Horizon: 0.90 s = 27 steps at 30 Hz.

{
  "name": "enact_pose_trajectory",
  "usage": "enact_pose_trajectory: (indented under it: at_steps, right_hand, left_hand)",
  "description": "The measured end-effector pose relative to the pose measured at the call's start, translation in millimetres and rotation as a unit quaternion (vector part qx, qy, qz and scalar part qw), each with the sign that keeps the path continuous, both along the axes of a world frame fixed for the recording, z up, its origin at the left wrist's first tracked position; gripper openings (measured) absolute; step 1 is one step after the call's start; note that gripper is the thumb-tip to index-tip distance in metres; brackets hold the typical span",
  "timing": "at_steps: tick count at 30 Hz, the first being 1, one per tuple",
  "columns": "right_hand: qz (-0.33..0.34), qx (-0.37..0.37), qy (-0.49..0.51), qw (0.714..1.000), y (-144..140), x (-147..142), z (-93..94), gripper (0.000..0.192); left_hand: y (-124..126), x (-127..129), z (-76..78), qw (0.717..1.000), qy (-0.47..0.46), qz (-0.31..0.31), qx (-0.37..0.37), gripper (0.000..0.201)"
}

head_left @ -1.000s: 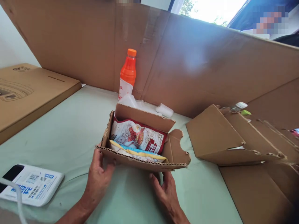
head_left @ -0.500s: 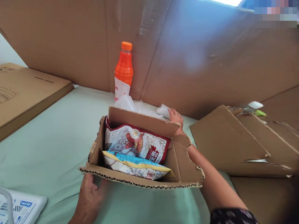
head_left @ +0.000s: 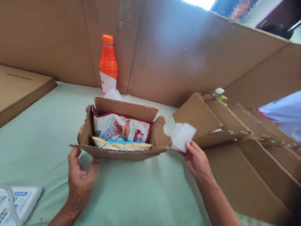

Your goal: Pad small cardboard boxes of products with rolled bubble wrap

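Note:
A small torn cardboard box [head_left: 122,153] sits on the pale green surface, open at the top. Inside it lie a red and white snack packet [head_left: 122,127] and a yellow and blue packet [head_left: 122,144]. My left hand [head_left: 78,175] rests against the box's front left corner. My right hand [head_left: 196,160] is just right of the box and pinches a small white packet [head_left: 183,136] between thumb and fingers, held beside the box's torn right flap.
An orange drink bottle [head_left: 108,62] stands behind the box against a tall cardboard wall [head_left: 176,56]. Folded cardboard pieces [head_left: 235,141] lie at right. A flat carton [head_left: 18,88] is at left, a white device [head_left: 18,201] at bottom left. A person's blue sleeve [head_left: 282,113] shows at far right.
My right hand reached behind the box, took the white packet there and brought it back to the box's right side. The left hand stayed at the front corner.

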State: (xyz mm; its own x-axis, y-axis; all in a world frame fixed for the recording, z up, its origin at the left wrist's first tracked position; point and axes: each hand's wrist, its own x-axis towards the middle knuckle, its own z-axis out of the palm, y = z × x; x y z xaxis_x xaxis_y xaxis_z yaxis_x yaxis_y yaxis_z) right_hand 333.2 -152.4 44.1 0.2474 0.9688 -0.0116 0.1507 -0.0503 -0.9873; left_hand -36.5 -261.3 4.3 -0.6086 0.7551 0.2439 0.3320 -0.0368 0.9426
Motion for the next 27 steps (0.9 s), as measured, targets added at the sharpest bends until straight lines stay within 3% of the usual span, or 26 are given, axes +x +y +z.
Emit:
enact_pose_trajectory:
  at_steps: [2,3,5,8,10,13,15,17,18,19,21,23,25,27]
  right_hand:
    - [-0.007,-0.026,0.052,0.998,-50.7,4.5,-2.4,0.035]
    - [-0.011,-0.035,0.062,0.997,-72.4,4.9,-2.1,0.033]
    - [-0.003,-0.061,0.078,0.995,-108.3,2.1,0.8,0.034]
    - [0.049,-0.106,0.101,0.988,-146.3,-11.7,7.3,0.045]
    - [0.088,-0.127,0.103,0.983,-163.0,-26.1,9.9,0.054]
    - [0.134,-0.151,0.093,0.975,-173.8,-51.2,8.3,0.065]
    - [0.163,-0.163,0.097,0.968,-170.1,-65.6,3.2,0.067]
    - [0.186,-0.170,0.107,0.962,-159.8,-73.9,-4.1,0.065]
    - [0.189,-0.169,0.105,0.962,-154.0,-75.1,-7.8,0.062]
    - [0.181,-0.160,0.090,0.966,-148.9,-74.5,-11.0,0.058]
    - [0.134,-0.115,0.020,0.984,-143.1,-70.8,-14.0,0.049]
    - [0.083,-0.026,-0.086,0.992,-144.3,-70.2,-10.6,0.040]
    - [0.086,0.086,-0.188,0.975,-149.0,-79.5,-2.7,0.033]
    - [0.152,0.176,-0.277,0.932,-151.5,-99.9,3.8,0.031]
  left_hand:
    - [-19.4,6.3,9.3,0.996,0.058,0.013,0.069,0.068]
    - [-31.5,11.1,13.6,0.994,0.072,-0.014,0.086,0.063]
    - [-55.4,23.7,20.2,0.986,0.076,-0.128,0.069,0.044]
    - [-75.4,45.7,23.4,0.951,0.004,-0.305,-0.057,0.040]
    - [-74.9,58.8,22.7,0.916,-0.116,-0.360,-0.132,0.064]
    - [-65.6,70.2,24.3,0.854,-0.300,-0.385,-0.182,0.100]
    - [-61.6,70.8,28.5,0.799,-0.393,-0.399,-0.219,0.101]
    - [-60.7,65.9,33.0,0.759,-0.456,-0.392,-0.250,0.087]
    - [-60.6,61.7,34.6,0.759,-0.468,-0.374,-0.255,0.078]
    - [-60.5,56.7,35.5,0.777,-0.461,-0.346,-0.254,0.070]
    - [-59.7,45.6,35.1,0.836,-0.409,-0.278,-0.237,0.058]
    - [-59.3,35.9,33.1,0.872,-0.360,-0.245,-0.223,0.053]
    - [-60.4,30.0,31.1,0.878,-0.346,-0.249,-0.216,0.051]
    - [-63.1,28.2,29.9,0.871,-0.352,-0.267,-0.214,0.051]
